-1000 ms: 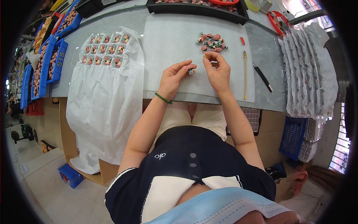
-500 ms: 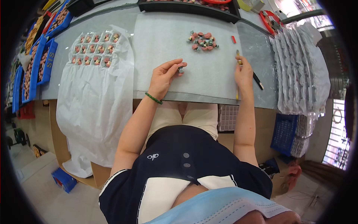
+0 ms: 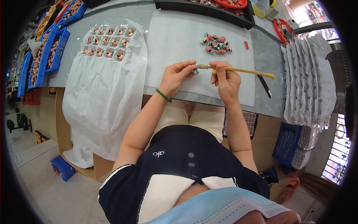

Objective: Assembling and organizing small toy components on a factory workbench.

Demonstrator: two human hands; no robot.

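Observation:
Between the thumb and fingers of my left hand [image 3: 175, 78] is a small pink and grey-green figurine [image 3: 195, 70], held over the white sheet [image 3: 167, 41]. My right hand [image 3: 226, 80] is closed around a thin paintbrush [image 3: 246, 70] with a yellow handle. The brush lies nearly level and its tip reaches the figurine or stops just beside it; I cannot tell if they touch. A loose pile of similar pink and green figurines [image 3: 217, 44] rests farther back on the sheet. At the left, rows of figurines [image 3: 108, 41] sit in a tray covered with white tissue [image 3: 104, 82].
A black pen-like tool [image 3: 264, 86] and a small red block [image 3: 246, 45] lie at the right. Stacked wrapped trays [image 3: 307, 82] stand at the right edge. A black tray [image 3: 201, 8] of figurines is at the back, blue bins [image 3: 56, 54] at the far left.
My right hand has lifted the paintbrush off the table and brought it left, up to the figurine in my left hand. The whole view has shifted slightly.

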